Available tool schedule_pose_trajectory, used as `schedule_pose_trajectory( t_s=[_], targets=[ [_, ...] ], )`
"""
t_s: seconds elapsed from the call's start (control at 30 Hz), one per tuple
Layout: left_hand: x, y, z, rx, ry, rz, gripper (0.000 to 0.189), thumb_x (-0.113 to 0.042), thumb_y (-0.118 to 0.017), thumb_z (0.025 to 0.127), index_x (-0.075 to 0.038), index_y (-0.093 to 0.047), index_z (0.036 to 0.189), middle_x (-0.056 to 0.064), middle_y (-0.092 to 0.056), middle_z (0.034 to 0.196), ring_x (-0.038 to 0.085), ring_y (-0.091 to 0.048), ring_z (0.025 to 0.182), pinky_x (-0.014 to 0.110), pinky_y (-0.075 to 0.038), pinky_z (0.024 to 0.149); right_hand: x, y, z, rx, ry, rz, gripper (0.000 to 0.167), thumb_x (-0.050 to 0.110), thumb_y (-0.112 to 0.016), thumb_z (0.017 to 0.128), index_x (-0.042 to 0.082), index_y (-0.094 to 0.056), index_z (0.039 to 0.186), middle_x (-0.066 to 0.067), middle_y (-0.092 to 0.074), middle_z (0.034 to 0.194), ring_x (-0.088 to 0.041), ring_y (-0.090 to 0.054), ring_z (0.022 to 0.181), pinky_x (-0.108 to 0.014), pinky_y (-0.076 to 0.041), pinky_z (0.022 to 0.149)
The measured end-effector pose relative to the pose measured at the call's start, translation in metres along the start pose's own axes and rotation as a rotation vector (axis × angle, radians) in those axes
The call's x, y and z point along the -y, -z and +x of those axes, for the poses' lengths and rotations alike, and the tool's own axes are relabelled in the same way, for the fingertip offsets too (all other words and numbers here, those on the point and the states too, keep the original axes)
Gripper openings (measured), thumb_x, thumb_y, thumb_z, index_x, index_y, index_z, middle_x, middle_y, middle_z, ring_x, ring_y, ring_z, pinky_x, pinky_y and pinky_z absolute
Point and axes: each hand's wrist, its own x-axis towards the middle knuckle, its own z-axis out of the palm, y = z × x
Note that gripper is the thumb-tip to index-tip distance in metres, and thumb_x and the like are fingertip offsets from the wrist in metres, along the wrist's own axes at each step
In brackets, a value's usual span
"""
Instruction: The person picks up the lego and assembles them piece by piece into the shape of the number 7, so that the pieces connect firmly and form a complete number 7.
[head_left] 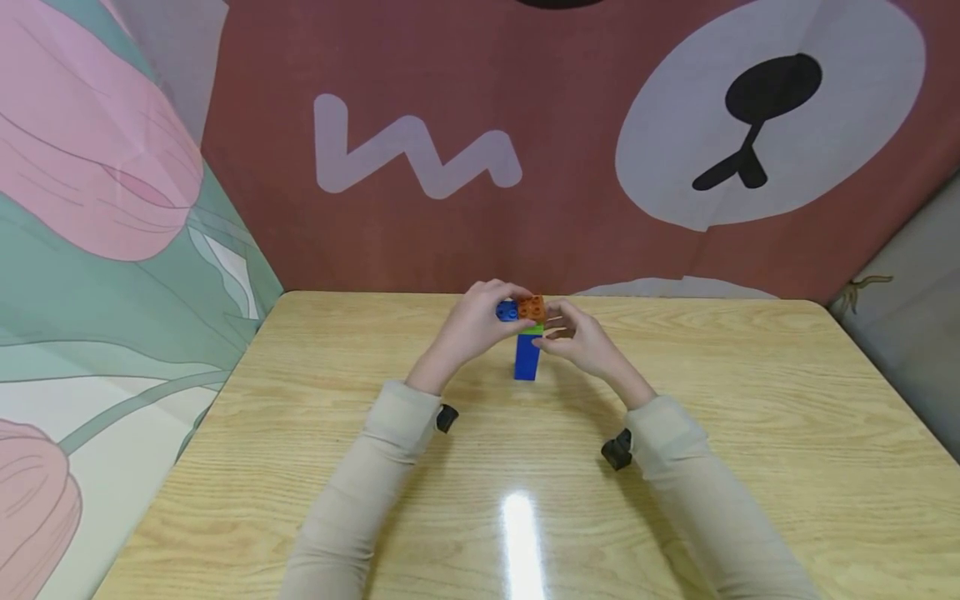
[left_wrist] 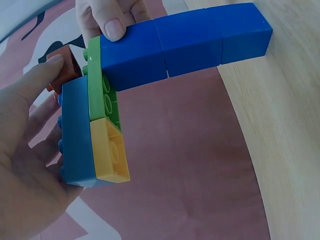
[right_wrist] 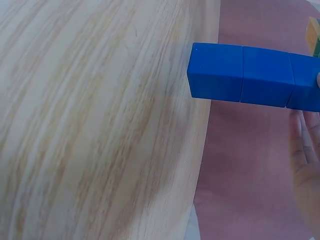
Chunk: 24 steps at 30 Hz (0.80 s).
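A column of stacked blue toy bricks (head_left: 527, 358) stands upright on the table, with a green brick (left_wrist: 95, 80) across its top. On the green brick's upper, studded side are an orange brick (head_left: 531, 308) and a longer blue brick (left_wrist: 77, 132). A yellow brick (left_wrist: 109, 150) sits under the blue brick's outer end, hidden in the head view. My left hand (head_left: 487, 317) grips these upper bricks, its thumb on the orange one and its fingers curving around the blue one. My right hand (head_left: 581, 337) pinches the column's top blue brick, thumb against one face.
The light wooden table (head_left: 360, 517) extends around both arms, and the column stands toward its back edge. Behind it hangs a reddish-brown cloth (head_left: 450, 242) with a printed bear face. Small black devices (head_left: 617, 450) are worn at both wrists.
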Motion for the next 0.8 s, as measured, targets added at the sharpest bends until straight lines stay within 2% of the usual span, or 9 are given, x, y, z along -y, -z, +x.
schedule_pose_trajectory(
  t_s=[0.33, 0.57, 0.67, 0.8],
  targets=[
    [0.0035, -0.0053, 0.0006, 0.008, -0.015, 0.066, 0.039, -0.031, -0.073, 0.085, -0.016, -0.066, 0.120, 0.004, -0.062, 0.117, 0.022, -0.055, 0.104, 0.035, -0.050, 0.085, 0.0008, -0.0011, -0.0012, -0.015, -0.006, 0.016, 0.046, 0.013, -0.067, 0.089, 0.002, -0.048, 0.130, -0.019, -0.054, 0.130, -0.035, -0.056, 0.115, -0.050, -0.048, 0.099],
    [0.0033, -0.0049, 0.0021, 0.023, -0.024, 0.035, 0.041, -0.029, -0.072, 0.085, -0.013, -0.065, 0.122, 0.006, -0.064, 0.117, 0.021, -0.062, 0.102, 0.033, -0.054, 0.084, -0.0008, -0.0008, -0.0018, -0.032, 0.000, 0.020, 0.049, 0.016, -0.066, 0.090, 0.003, -0.046, 0.133, -0.020, -0.053, 0.132, -0.034, -0.053, 0.120, -0.051, -0.047, 0.101],
    [0.0027, -0.0040, 0.0025, 0.029, -0.025, 0.028, 0.041, -0.029, -0.072, 0.086, -0.012, -0.065, 0.123, 0.006, -0.064, 0.116, 0.021, -0.062, 0.102, 0.033, -0.055, 0.085, -0.0002, -0.0007, -0.0028, -0.059, 0.031, 0.033, 0.052, 0.018, -0.064, 0.092, 0.005, -0.043, 0.138, -0.018, -0.052, 0.135, -0.033, -0.050, 0.125, -0.050, -0.045, 0.103],
    [0.0022, -0.0032, 0.0018, 0.043, -0.017, 0.026, 0.042, -0.028, -0.071, 0.087, -0.012, -0.064, 0.125, 0.007, -0.064, 0.117, 0.021, -0.062, 0.103, 0.033, -0.055, 0.086, 0.0025, -0.0011, -0.0033, -0.112, 0.122, 0.061, 0.050, 0.016, -0.061, 0.094, 0.007, -0.044, 0.140, -0.016, -0.049, 0.140, -0.032, -0.048, 0.128, -0.049, -0.043, 0.106]
  ],
)
